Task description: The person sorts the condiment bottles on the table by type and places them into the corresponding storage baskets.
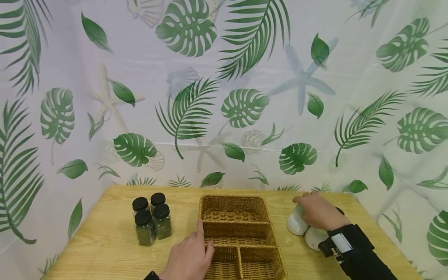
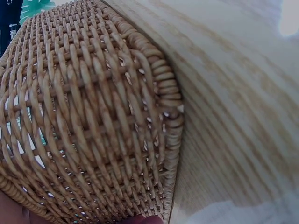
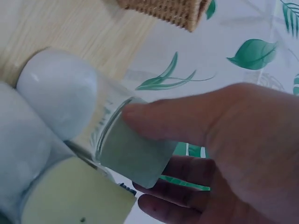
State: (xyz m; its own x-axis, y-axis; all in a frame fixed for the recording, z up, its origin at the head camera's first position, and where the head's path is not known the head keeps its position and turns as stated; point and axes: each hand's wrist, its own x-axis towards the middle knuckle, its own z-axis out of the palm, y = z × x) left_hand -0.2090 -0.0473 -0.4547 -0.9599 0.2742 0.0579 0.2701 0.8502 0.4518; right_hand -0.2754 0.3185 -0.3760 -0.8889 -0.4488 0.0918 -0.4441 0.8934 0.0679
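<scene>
My left hand (image 1: pixel 190 254) grips the left wall of a woven wicker basket (image 1: pixel 241 223), its index finger lying along the rim and the thumb reaching over to the inner side. In the left wrist view the basket's woven outer wall (image 2: pixel 84 107) fills much of the picture, with fingertips at the bottom edge. My right hand (image 1: pixel 320 212) holds a clear jar with white contents (image 1: pixel 296 223) by its pale green lid (image 3: pixel 138 144); the thumb presses on one side while the fingers are partly hidden behind. Beside it stands a similar jar with a pale yellow lid (image 3: pixel 79 191).
Several square glass spice jars (image 1: pixel 153 223) with black lids and dark green contents stand left of the basket. The basket has two long compartments and two smaller ones. Behind the wooden table (image 1: pixel 105 241) hangs a leaf-patterned curtain (image 1: pixel 210 116). A dark round top (image 1: pixel 339 210) shows behind my right wrist.
</scene>
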